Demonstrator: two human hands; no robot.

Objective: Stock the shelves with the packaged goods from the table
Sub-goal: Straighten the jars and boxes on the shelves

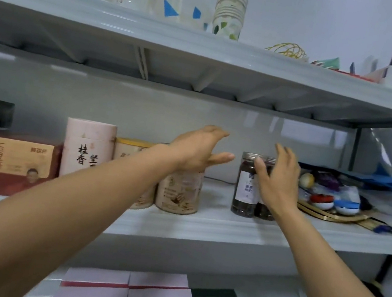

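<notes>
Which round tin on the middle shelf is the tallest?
The pink tin with black writing; it rises above the beige tins and the dark jars to its right.

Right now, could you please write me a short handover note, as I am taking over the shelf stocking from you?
Left hand: open, empty, above the round tins.
Right hand: open, holding nothing, in front of the two dark jars; whether it touches them I cannot tell.
Done: jars, tins, a tall pink canister and orange boxes stand on the middle shelf.
To do: a bare gap lies between tins and jars; the table is out of view, so the remaining stock is unknown.
</notes>
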